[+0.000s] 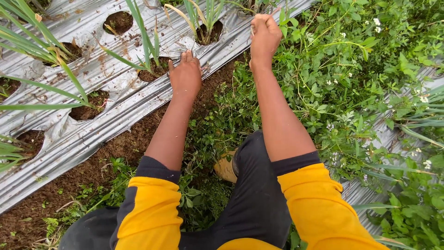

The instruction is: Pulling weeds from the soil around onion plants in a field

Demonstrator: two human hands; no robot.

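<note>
Mulch sheet (115, 99) runs diagonally; left hand (186, 74) rests there, right hand (264, 34) seemingly fisted.

A single head-worn camera looks steeply down from above the person's shoulders, close over both outstretched arms, with yellow sleeves (152, 208) filling the near edge. It faces forward along a soil path, the left hand (185, 74) and right hand (264, 37) at the far reach of view. Silver mulch sheet (92, 69) runs diagonally across the far left; weeds (351, 92) fill the right.
</note>
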